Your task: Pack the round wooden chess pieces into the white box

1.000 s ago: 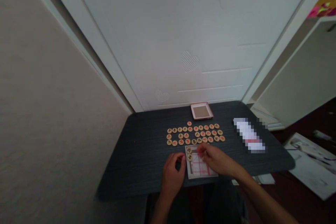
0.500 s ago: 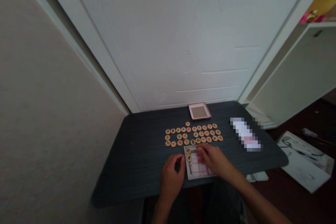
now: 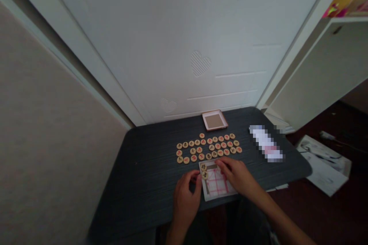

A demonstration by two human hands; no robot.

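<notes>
One white door panel [image 3: 172,26], marked with raised hearts, fills most of our view, standing beyond the near tray. The dark table [image 3: 149,176] spreads under and around that tray; we now see it lower at its left end than half a second ago, our view having turned a little. On the floor, right of the near tray and past the table's edge, lies an open white box [image 3: 327,172].

Our right hand [image 3: 225,166] is over the near tray's far right part, its fingertips by the far rim; the sheet's red lines show more fully below it than they did. We cannot tell whether those fingers meet or pinch anything. Our left hand [image 3: 197,175] stays at the left rim, thumb and forefinger curved toward each other; whether the tips touch, we cannot tell.

A pixelated item [image 3: 267,143] lies on the table, right of and farther out than the near tray. The near tray [image 3: 203,193] itself sits at the table's near edge, the red-lined sheet [image 3: 216,183] inside. Straight beyond is the far tray [image 3: 214,121]. Between them, the loose discs [image 3: 193,158] keep their three rows, with one apart. Two discs [image 3: 204,175] remain in the near tray's far left corner.
</notes>
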